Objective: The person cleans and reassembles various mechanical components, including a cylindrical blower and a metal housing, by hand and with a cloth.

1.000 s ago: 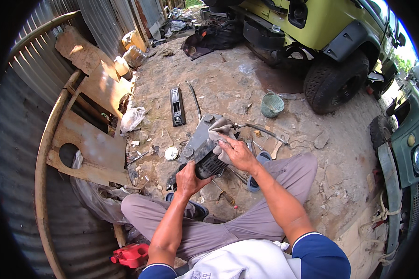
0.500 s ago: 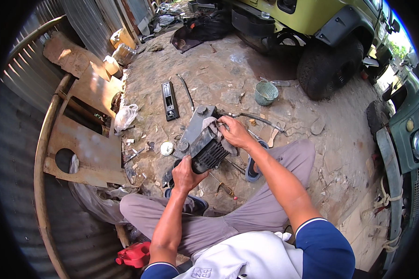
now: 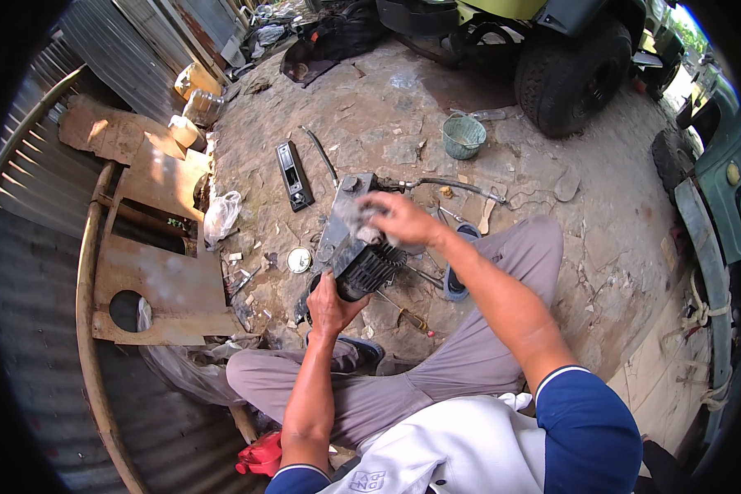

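Note:
A dark grey metal machine unit (image 3: 372, 270) with a finned housing and a flat top with round caps stands on the ground between my legs. My left hand (image 3: 331, 306) is wrapped around its near left corner. In my right hand (image 3: 410, 221) is a crumpled grey rag (image 3: 359, 222), pressed over the unit's flat top and slightly blurred by motion. Black hoses (image 3: 457, 185) with metal ends lie beside the unit on the far right. Next to its left side sits a small round tin (image 3: 299, 260). A screwdriver (image 3: 409, 316) rests on the ground at the near side.
Beyond the unit lie a long black casing (image 3: 294, 175) and a green basket (image 3: 464, 137). A cut brown panel (image 3: 160, 288) leans along the corrugated wall at left. Parked vehicles, one with a big tire (image 3: 575, 78), stand far right. A red container (image 3: 261, 454) is near my left arm.
My right hand has moved the rag leftward over the flat top, away from the unit's right edge. My left hand keeps its grip. The whole view has shifted slightly.

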{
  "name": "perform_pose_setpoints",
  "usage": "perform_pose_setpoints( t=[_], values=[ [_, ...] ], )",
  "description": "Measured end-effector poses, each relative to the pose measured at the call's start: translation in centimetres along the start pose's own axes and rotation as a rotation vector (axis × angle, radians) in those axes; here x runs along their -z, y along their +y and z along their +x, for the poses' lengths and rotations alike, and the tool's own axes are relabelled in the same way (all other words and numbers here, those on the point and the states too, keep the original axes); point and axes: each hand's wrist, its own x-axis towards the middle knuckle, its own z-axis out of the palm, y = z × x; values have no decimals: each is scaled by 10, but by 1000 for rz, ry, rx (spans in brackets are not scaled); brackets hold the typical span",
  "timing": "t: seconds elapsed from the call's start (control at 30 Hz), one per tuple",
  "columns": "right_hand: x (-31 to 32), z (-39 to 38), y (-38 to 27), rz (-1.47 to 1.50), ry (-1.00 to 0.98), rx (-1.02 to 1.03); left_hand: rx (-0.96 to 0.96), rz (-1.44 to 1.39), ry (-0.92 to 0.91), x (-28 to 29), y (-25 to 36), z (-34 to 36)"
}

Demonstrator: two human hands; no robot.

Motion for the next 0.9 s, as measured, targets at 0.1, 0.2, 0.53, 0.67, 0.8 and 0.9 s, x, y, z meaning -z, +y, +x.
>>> perform_pose_setpoints(
  t=[0.1,0.2,0.53,0.67,0.8,0.9],
  values=[
    [-16,-7,5,-155,61,170,53,-50,19,-1,1,-2],
    [-23,-6,-1,-114,69,77,77,-30,-15,5,3,-2],
    [-5,15,24,-710,103,-117,25,64,41,7,3,-1],
    [0,7,27,-857,27,-140,27,59,38,6,0,-1],
    [9,3,20,-898,-102,-39,64,37,47,5,-3,1],
    [10,2,4,-917,-245,-122,83,23,29,6,-4,-1]
  ],
)
